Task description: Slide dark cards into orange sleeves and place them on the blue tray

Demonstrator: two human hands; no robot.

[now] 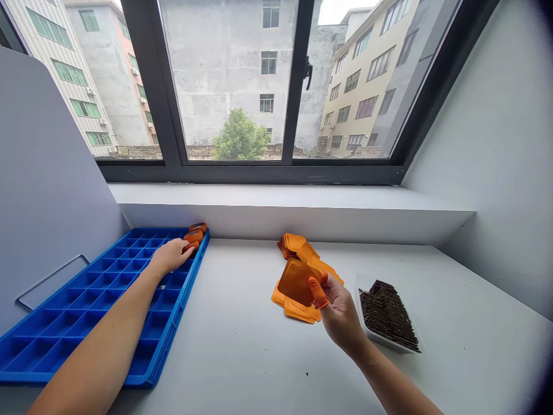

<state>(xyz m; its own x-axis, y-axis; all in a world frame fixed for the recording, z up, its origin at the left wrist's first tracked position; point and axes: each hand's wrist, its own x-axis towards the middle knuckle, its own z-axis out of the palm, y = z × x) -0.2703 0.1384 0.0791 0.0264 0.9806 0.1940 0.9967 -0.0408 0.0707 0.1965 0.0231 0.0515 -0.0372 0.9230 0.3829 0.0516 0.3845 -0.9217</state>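
My right hand [338, 309] holds a square amber film piece [297, 282] up above the table, pinched by fingers that wear orange finger cots. Just behind it lies a loose pile of orange film pieces [302, 253]. My left hand [171, 254] reaches into the far right corner of a blue compartment tray [56, 334], fingers curled around an orange piece [193, 236] at the cells there. Two more orange pieces sit in that corner.
A clear plastic tray of dark brown square pieces [389, 314] stands right of my right hand. A grey divider panel rises at the left behind the blue tray. The white sill and window run along the back. A grey wall closes the right side.
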